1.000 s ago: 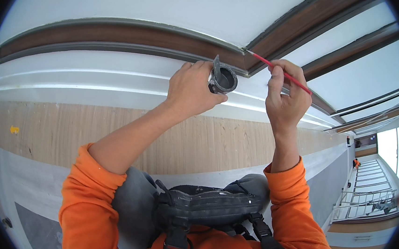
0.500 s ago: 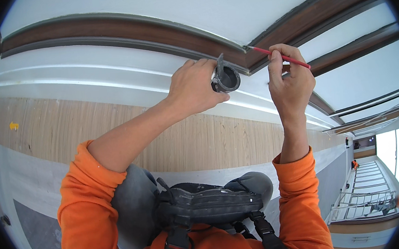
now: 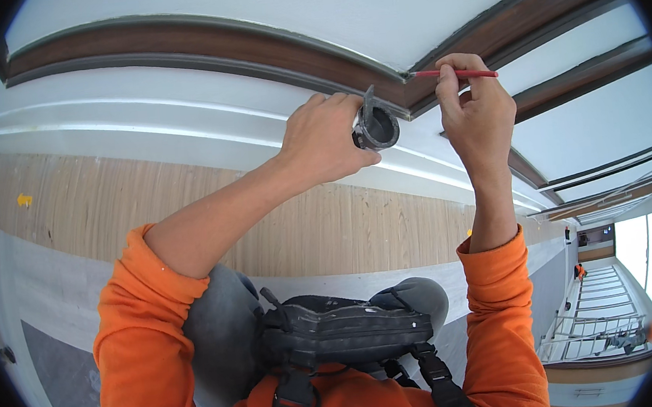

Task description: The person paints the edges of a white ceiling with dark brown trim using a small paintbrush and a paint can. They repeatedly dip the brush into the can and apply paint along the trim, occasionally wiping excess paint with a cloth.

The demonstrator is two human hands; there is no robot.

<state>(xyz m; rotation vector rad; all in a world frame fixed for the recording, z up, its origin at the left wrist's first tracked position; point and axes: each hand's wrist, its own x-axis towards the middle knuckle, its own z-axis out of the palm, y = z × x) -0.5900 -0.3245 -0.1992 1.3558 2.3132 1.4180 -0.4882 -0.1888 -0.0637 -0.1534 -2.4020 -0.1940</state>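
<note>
My left hand (image 3: 322,139) is wrapped round a small dark paint pot (image 3: 378,128), tilted so its open mouth and grey inside show. A flat grey blade-like piece (image 3: 368,101) stands up at the pot's rim; what it belongs to is hidden. In my right hand (image 3: 478,107) a thin red-handled paintbrush (image 3: 457,74) is pinched between thumb and fingers. Its dark tip touches the inner corner of a brown wooden frame (image 3: 377,75) with dark grey edges, beside a white panel (image 3: 326,8). The pot is just below that corner, apart from the brush.
White skirting (image 3: 181,111) runs under the frame, above a strip of wood-look floor (image 3: 297,221). A yellow marker (image 3: 25,200) lies on the floor at left. A black bag (image 3: 347,328) is strapped at my waist. White railings (image 3: 599,312) stand far right.
My right hand has tilted the brush closer to level, its tip staying at the frame corner. The right forearm has shifted slightly right. My left hand and the pot have moved slightly right.
</note>
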